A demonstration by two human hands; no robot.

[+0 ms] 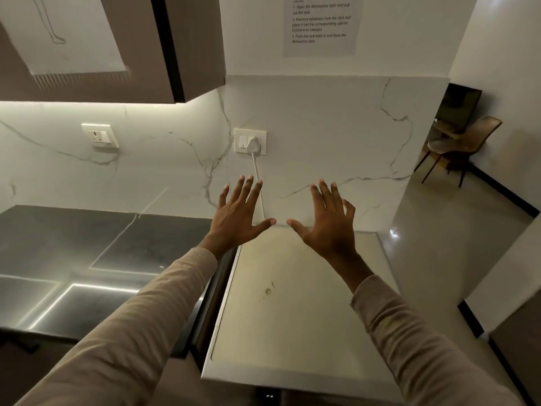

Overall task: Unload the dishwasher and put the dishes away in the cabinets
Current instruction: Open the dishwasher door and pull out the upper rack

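Both hands are raised side by side with nothing in them. The left hand [237,221] has its fingers straight and spread, back to the camera. The right hand [328,227] is spread the same way, its thumb tip just beside the left thumb tip but apart from it. Beige sleeves [164,312] cover both forearms.

Below the hands, at near centre, is the pale top of the dishwasher [292,323]. It has a small mark on it, and its front is hidden from this angle. Touching its left side is a dark counter [73,259] that reflects strips of light. A brown cabinet [199,39] hangs above the counter at far left.

On the marble wall behind the hands, a white plug [254,141] sits in a socket [262,148], and its cord [261,197] drops behind the left hand. A second socket [100,135] is further left. A printed notice [320,23] is stuck high on the wall. At far right, a brown chair [465,142] stands on the pale floor [439,230].
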